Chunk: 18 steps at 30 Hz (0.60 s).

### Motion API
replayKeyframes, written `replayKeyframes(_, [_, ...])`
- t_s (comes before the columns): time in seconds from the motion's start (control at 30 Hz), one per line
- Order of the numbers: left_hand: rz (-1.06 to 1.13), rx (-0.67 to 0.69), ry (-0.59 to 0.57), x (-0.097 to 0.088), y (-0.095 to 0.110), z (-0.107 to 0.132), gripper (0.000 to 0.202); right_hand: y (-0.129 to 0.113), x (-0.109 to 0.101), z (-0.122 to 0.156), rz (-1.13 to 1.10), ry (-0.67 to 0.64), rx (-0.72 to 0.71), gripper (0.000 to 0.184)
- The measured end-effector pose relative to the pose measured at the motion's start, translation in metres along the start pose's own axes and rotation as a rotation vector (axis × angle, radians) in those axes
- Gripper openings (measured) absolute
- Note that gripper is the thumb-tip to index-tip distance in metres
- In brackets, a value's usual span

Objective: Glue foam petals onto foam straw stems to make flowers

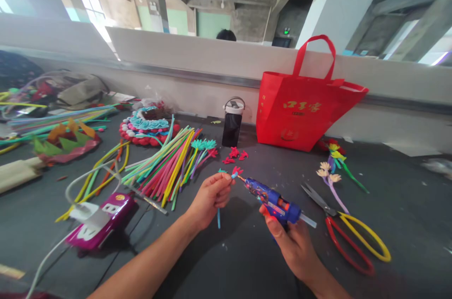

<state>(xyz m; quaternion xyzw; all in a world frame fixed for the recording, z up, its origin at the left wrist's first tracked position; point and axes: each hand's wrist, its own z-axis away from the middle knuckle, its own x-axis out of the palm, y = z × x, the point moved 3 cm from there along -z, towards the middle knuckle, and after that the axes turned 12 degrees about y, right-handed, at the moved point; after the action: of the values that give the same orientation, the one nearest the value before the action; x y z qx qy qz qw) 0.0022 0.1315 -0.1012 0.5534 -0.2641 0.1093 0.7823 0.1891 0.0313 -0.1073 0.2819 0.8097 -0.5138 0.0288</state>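
Note:
My left hand [211, 197] is closed around a thin blue pipe-cleaner stem [219, 218] with a small red flower piece [236, 171] at its top. My right hand [294, 242] grips a blue hot glue gun [273, 201], whose nozzle tip touches the red piece. Both hands hover above the dark table [406, 214]. Loose red flower pieces [235, 154] lie just beyond the hands.
A bundle of coloured pipe cleaners [165, 162] lies left of the hands. Scissors [348, 230] with red and yellow handles rest at the right, near finished flowers [334, 167]. A red bag [303, 106], a black bottle [232, 122] and a magenta power strip [102, 219] are also here.

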Motion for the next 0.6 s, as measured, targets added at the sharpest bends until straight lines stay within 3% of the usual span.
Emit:
replayKeyframes(0.3, [-0.011, -0.005, -0.010, 0.000, -0.001, 0.000, 0.020, -0.014, 0.000, -0.009, 0.050, 0.007, -0.090, 0.031])
replayKeyframes(0.6, [-0.019, 0.016, -0.025, -0.002, -0.002, 0.000, 0.021, -0.012, 0.000, -0.008, 0.092, 0.011, -0.097, 0.030])
